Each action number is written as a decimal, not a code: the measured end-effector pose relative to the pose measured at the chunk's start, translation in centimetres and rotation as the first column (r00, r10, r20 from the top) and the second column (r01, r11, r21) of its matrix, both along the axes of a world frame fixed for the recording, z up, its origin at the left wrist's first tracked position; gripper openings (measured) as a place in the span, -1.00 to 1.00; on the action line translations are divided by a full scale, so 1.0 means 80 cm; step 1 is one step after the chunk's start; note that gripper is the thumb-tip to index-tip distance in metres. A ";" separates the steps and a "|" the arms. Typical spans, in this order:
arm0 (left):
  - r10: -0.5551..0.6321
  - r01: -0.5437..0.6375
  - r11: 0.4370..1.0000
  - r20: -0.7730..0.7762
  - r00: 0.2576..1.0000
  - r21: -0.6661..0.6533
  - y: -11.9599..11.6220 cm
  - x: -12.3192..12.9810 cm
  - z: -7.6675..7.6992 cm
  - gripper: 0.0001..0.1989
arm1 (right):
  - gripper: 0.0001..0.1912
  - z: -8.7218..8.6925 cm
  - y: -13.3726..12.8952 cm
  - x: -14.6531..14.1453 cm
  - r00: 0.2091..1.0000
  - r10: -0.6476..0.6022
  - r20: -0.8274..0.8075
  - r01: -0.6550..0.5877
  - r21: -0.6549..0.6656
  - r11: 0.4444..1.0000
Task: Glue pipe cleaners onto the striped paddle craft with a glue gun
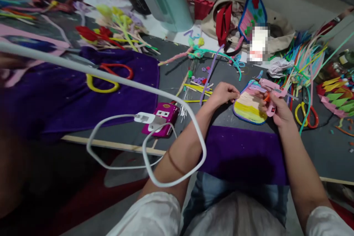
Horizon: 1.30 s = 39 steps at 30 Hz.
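Observation:
My right hand is wrapped round a pink hot glue gun, its nozzle pointing up and left. Below the nozzle lies a teardrop-shaped pipe-cleaner panel with yellow, cream, pink and purple bands and a blue rim. The fingertips of my left hand are pinched together at the panel's left edge. Just left of that hand, a loose purple pipe cleaner lies aslant beside several yellow strips. A purple cloth hangs over the table edge in front of me.
A white cable loops across the near view, above a magenta power strip. Scissors with red and yellow handles lie left and right. Behind stand a teal cylinder, a beige hat and a pipe-cleaner bundle.

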<state>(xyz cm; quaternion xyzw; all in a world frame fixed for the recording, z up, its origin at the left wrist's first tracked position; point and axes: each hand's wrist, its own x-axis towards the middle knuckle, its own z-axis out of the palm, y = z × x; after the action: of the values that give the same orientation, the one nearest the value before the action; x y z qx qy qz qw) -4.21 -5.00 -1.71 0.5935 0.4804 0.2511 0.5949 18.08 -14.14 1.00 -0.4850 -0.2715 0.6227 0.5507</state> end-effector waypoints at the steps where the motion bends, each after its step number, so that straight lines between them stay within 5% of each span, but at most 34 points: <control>1: -0.002 0.002 1.000 -0.005 1.000 0.006 0.001 0.000 -0.001 -0.95 | -0.50 -0.001 0.007 -0.004 0.999 -0.012 -0.035 0.012 -0.010 1.000; 11: -0.007 0.007 0.999 0.003 1.000 0.043 0.006 0.006 -0.012 -0.97 | -0.57 -0.017 0.042 -0.048 0.994 -0.077 -0.076 0.075 -0.029 0.997; 22: -0.020 0.019 0.999 0.043 0.999 0.026 0.004 0.000 -0.007 -0.96 | -0.55 -0.028 0.047 -0.041 0.999 -0.018 -0.044 0.018 -0.008 1.000; 29: -0.173 0.179 0.981 0.087 0.981 -0.069 0.001 -0.032 0.008 -0.91 | -0.58 -0.029 0.047 -0.042 0.997 -0.034 -0.066 0.033 -0.019 0.999; 39: -0.223 0.225 0.974 0.039 0.974 -0.033 0.000 -0.036 0.001 -0.84 | -0.65 -0.027 0.047 -0.044 1.000 -0.009 -0.023 0.008 -0.024 1.000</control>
<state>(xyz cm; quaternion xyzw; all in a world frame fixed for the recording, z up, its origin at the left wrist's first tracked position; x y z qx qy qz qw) -7.10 -5.00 -1.62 0.6283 0.4044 0.1839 0.6386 14.56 -10.38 -1.18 -0.4857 -0.2555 0.6290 0.5506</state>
